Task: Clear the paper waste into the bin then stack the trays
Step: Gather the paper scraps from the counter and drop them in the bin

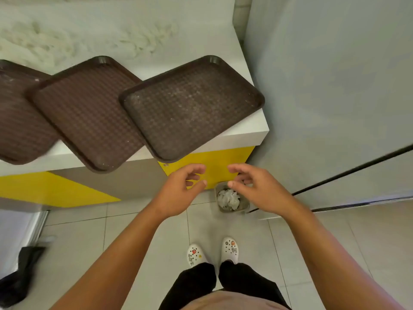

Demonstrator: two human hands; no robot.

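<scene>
while both arms reach forward over the tiled floor, the left hand (178,193) and the right hand (257,189) hover with fingers loosely spread and curled, holding nothing. they sit just above the small grey bin (232,201), the left hand up and to the left of it, the right hand partly covering its upper right rim. the bin stands on the floor against the yellow front of the counter (245,133), and crumpled white paper waste (228,199) fills it.

above the bin, on the white counter top, three brown trays lie side by side, each overlapping the next rather than stacked squarely. the right tray (192,106) sits nearest above the bin, one corner jutting out past the counter edge, with pale specks across its textured face. the middle tray (87,113) lies farther left of the bin, its right edge tucked under the right tray and its near corner also overhanging. the left tray (20,121) is farthest from the bin, cut off by the picture edge.

below the bin, white clogs (212,252) with small charms point toward it.
</scene>
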